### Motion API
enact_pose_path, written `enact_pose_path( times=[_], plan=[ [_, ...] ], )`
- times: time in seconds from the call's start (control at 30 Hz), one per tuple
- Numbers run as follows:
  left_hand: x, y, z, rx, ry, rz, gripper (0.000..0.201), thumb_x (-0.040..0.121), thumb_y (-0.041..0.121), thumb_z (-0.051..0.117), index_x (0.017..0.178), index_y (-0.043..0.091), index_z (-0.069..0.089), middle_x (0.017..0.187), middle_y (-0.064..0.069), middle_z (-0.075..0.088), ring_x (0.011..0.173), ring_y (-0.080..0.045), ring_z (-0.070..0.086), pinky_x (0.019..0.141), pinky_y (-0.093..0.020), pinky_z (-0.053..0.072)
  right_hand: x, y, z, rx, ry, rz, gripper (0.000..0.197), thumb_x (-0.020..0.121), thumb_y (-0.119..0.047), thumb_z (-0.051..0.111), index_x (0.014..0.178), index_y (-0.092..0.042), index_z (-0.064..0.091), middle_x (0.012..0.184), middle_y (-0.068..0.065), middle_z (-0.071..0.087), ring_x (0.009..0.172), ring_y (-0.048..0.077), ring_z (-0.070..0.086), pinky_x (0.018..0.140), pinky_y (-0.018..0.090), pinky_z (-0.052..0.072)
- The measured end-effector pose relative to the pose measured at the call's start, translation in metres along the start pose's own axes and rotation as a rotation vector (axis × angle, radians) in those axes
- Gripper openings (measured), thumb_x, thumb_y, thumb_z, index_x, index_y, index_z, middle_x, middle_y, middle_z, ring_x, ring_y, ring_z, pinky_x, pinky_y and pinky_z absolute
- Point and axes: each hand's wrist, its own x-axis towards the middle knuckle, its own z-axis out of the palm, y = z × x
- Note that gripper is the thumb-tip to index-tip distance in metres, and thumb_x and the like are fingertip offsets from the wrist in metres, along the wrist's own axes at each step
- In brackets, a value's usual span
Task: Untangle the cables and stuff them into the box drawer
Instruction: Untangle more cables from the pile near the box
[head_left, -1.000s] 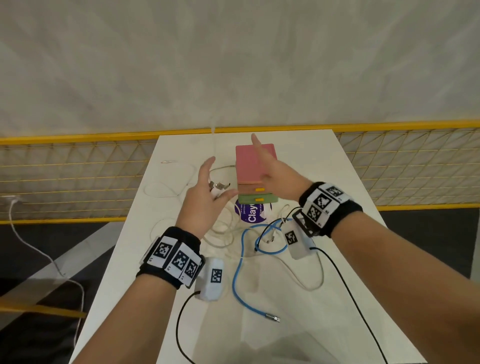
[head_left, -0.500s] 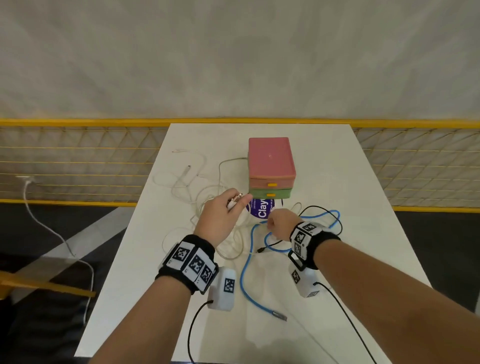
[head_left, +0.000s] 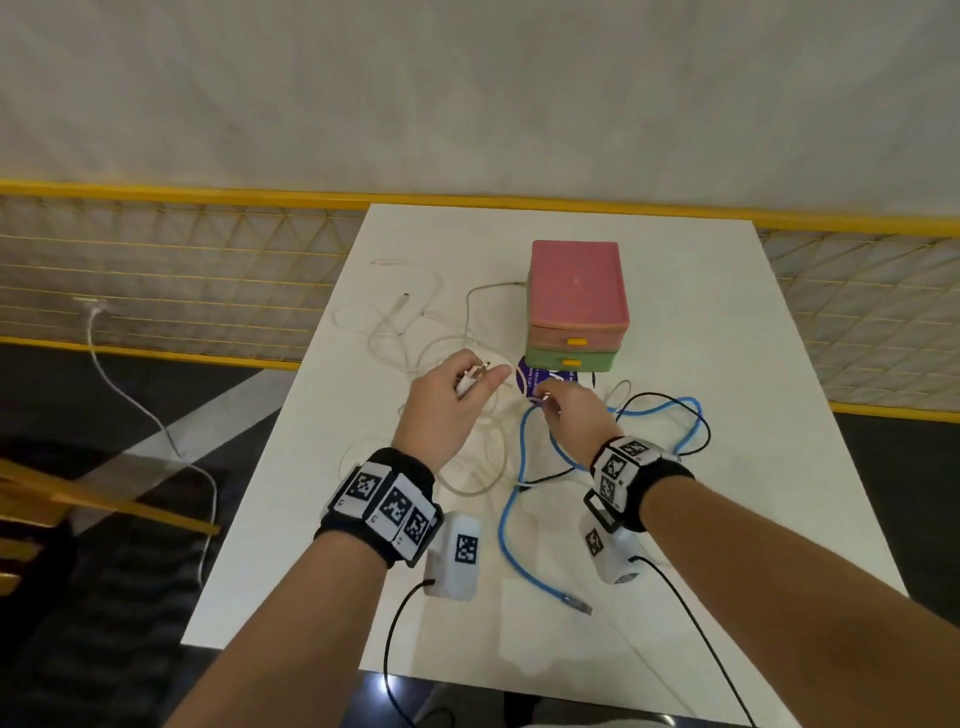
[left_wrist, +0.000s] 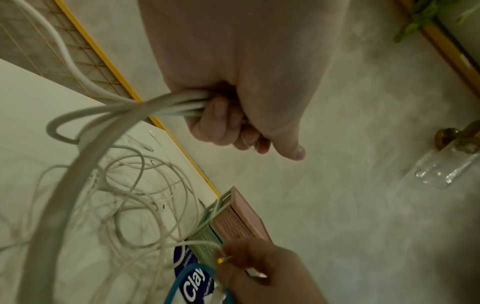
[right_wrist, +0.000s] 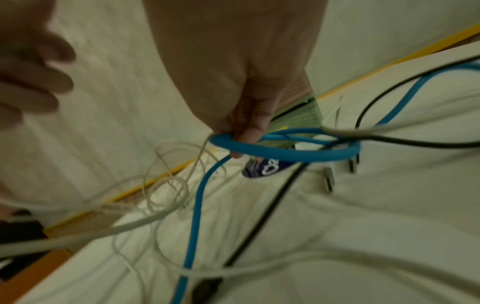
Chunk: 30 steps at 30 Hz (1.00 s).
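Note:
A pink-and-green drawer box (head_left: 576, 301) stands mid-table, both drawers closed. White cables (head_left: 415, 332) lie tangled to its left. My left hand (head_left: 478, 379) grips a bundle of white cable (left_wrist: 179, 102) just in front of the box, with a plug sticking out between thumb and finger. Beside it, my right hand (head_left: 548, 400) curls its fingers round a loop of the blue cable (right_wrist: 285, 153). That blue cable (head_left: 506, 525) trails toward me, ending in a plug near the front edge. A black cable (head_left: 691, 410) loops through it on the right.
A purple round sticker (head_left: 535, 376) lies on the white table (head_left: 727, 322) under the box's front. A yellow mesh railing (head_left: 156, 291) runs behind and beside the table. A white cord (head_left: 135, 405) hangs over the floor at the left.
Both hands came down from the box to the table in front of it. The right hand left the box top and took hold of the blue cable; the left keeps its white cable.

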Motion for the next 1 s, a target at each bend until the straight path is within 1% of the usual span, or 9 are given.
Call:
enact_pose_path(
  times=[0.13, 0.23, 0.33, 0.5, 0.63, 0.7, 0.83, 0.9, 1.0],
  plan=[
    [0.006, 0.003, -0.010, -0.054, 0.089, 0.022, 0.024, 0.089, 0.038, 0.066, 0.082, 0.016, 0.056, 0.071, 0.004, 0.055, 0.061, -0.004, 0.044, 0.057, -0.013, 0.036, -0.015, -0.011, -0.028, 0.049, 0.254, -0.182, 0.015, 0.090, -0.011, 0.058, 0.098, -0.013, 0.071, 0.100, 0.001, 0.065, 0.074, 0.017, 0.059, 0.065, 0.025, 0.040],
    [0.014, 0.008, -0.011, -0.074, 0.098, 0.047, 0.020, 0.092, 0.033, 0.062, 0.090, 0.013, 0.061, 0.083, 0.002, 0.064, 0.076, -0.007, 0.055, 0.064, -0.007, 0.038, -0.023, -0.019, -0.048, 0.034, 0.389, -0.277, 0.014, 0.088, -0.009, 0.061, 0.095, -0.014, 0.072, 0.098, -0.002, 0.065, 0.069, 0.012, 0.058, 0.058, 0.027, 0.046],
    [0.020, 0.017, -0.006, -0.099, 0.072, 0.078, 0.020, 0.093, 0.032, 0.061, 0.093, 0.013, 0.063, 0.087, 0.002, 0.066, 0.083, -0.009, 0.057, 0.069, -0.009, 0.039, -0.028, -0.027, -0.063, 0.173, 0.439, -0.381, 0.014, 0.085, -0.002, 0.061, 0.094, -0.008, 0.070, 0.097, 0.003, 0.064, 0.076, 0.008, 0.056, 0.069, 0.021, 0.048],
    [0.024, 0.036, 0.006, -0.160, -0.022, 0.111, 0.010, 0.094, 0.033, 0.060, 0.091, 0.025, 0.065, 0.079, 0.029, 0.062, 0.086, -0.008, 0.060, 0.083, -0.026, 0.047, -0.043, -0.037, -0.077, 0.276, 0.487, -0.490, 0.007, 0.080, -0.003, 0.070, 0.088, -0.003, 0.069, 0.097, 0.007, 0.065, 0.093, 0.010, 0.059, 0.086, 0.014, 0.045],
    [0.022, 0.055, 0.014, -0.175, -0.138, 0.178, 0.016, 0.095, 0.035, 0.057, 0.101, 0.024, 0.067, 0.082, 0.022, 0.064, 0.082, 0.000, 0.060, 0.079, -0.014, 0.043, -0.045, -0.040, -0.083, 0.313, 0.466, -0.508, 0.014, 0.077, 0.012, 0.061, 0.077, -0.002, 0.060, 0.094, 0.007, 0.063, 0.090, 0.013, 0.058, 0.083, 0.013, 0.044],
    [0.021, 0.063, 0.018, -0.207, -0.176, 0.189, 0.014, 0.096, 0.032, 0.057, 0.101, 0.026, 0.068, 0.085, 0.020, 0.067, 0.082, 0.004, 0.063, 0.077, -0.009, 0.044, -0.045, -0.043, -0.086, 0.318, 0.414, -0.545, 0.019, 0.075, 0.016, 0.056, 0.072, -0.002, 0.056, 0.087, 0.007, 0.059, 0.083, 0.018, 0.056, 0.076, 0.022, 0.048],
    [0.019, 0.075, 0.025, -0.297, -0.221, 0.106, 0.016, 0.097, 0.030, 0.056, 0.098, 0.018, 0.066, 0.056, 0.023, 0.059, 0.049, 0.009, 0.052, 0.049, -0.007, 0.037, -0.044, -0.045, -0.091, 0.276, 0.355, -0.566, 0.022, 0.074, 0.015, 0.048, 0.066, -0.006, 0.048, 0.072, 0.004, 0.051, 0.069, 0.015, 0.045, 0.061, 0.033, 0.044],
    [0.019, 0.078, 0.025, -0.319, -0.233, 0.088, 0.015, 0.097, 0.029, 0.055, 0.093, 0.017, 0.063, 0.049, 0.023, 0.055, 0.043, 0.007, 0.048, 0.045, -0.007, 0.034, -0.045, -0.046, -0.093, 0.290, 0.342, -0.580, 0.024, 0.075, 0.018, 0.049, 0.065, -0.004, 0.046, 0.072, 0.005, 0.049, 0.069, 0.013, 0.043, 0.061, 0.033, 0.043],
    [0.020, 0.078, 0.025, -0.371, -0.188, 0.051, 0.016, 0.096, 0.034, 0.056, 0.095, 0.020, 0.063, 0.063, 0.016, 0.060, 0.044, 0.006, 0.050, 0.046, -0.007, 0.035, -0.047, -0.050, -0.093, 0.381, 0.378, -0.546, 0.024, 0.079, 0.014, 0.054, 0.072, -0.004, 0.040, 0.082, 0.006, 0.042, 0.075, 0.013, 0.045, 0.070, 0.022, 0.045]
  ],
)
